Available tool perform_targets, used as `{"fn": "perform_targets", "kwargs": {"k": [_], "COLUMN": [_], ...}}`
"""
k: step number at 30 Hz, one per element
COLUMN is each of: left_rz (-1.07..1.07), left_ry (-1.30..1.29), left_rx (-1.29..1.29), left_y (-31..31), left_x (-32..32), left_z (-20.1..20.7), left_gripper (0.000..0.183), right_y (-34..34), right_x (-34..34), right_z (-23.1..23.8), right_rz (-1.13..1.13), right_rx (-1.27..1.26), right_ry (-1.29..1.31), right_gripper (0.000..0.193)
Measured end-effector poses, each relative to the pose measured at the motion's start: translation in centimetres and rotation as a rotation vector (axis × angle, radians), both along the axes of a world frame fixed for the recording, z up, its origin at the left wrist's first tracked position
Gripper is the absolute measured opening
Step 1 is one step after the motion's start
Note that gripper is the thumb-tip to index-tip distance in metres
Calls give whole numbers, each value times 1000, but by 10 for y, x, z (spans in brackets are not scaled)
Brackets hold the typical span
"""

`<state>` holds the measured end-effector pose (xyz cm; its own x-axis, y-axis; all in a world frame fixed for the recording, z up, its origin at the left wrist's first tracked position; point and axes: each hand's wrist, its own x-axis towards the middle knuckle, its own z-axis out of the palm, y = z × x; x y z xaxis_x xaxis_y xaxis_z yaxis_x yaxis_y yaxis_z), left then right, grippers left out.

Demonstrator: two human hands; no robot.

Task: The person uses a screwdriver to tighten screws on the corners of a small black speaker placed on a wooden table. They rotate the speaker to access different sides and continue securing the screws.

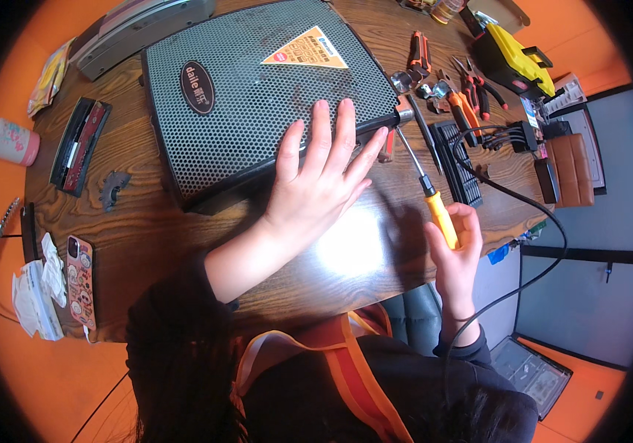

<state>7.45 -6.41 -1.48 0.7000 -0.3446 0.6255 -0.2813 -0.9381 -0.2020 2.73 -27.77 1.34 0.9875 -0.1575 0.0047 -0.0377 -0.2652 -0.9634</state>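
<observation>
A large speaker (243, 103) with a perforated metal grille lies on the wooden table, an oval badge and a yellow triangular sticker on its face. My left hand (316, 166) rests on the grille's near right part, fingers spread and holding nothing. In my right hand (458, 247) is a screwdriver (442, 218) with a yellow handle, gripped by the fingers. Its shaft slants up and away to the speaker's right corner, where a metal corner piece (404, 112) sits. Whether the tip touches a screw there is too small to tell.
Pliers (471, 85), an orange-handled tool (464, 114), a black slotted tray (457, 162) and a yellow-and-black toolbox (512, 63) lie to the right. A black cable (531, 203) loops past my right arm. On the left are a phone (81, 280), an open case (80, 148) and tissues (36, 299).
</observation>
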Motion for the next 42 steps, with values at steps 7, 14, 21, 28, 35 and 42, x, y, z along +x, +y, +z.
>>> {"fn": "perform_targets", "kwargs": {"k": [7, 14, 21, 28, 35, 42], "left_rz": [-14, -7, -30, -135, -167, -131], "left_ry": [0, 41, 61, 56, 43, -4], "left_rx": [-14, -40, -88, -251, -275, -157], "left_y": [0, -1, -1, -1, 1, 2], "left_x": [0, -3, -3, -2, -1, 0], "left_z": [1, 4, 5, 4, 4, 1], "left_gripper": [70, 72, 70, 63, 64, 62], "right_y": [4, 1, 8, 12, -8, 8], "right_x": [1, 3, 8, 11, 26, 11], "right_z": [-9, 6, 3, 5, 22, 6], "right_rz": [37, 129, 71, 34, 168, 149], "right_rx": [-604, 165, -774, -604, 350, -263], "right_ry": [-386, 81, -482, -444, 213, -98], "right_gripper": [28, 24, 28, 17, 13, 29]}}
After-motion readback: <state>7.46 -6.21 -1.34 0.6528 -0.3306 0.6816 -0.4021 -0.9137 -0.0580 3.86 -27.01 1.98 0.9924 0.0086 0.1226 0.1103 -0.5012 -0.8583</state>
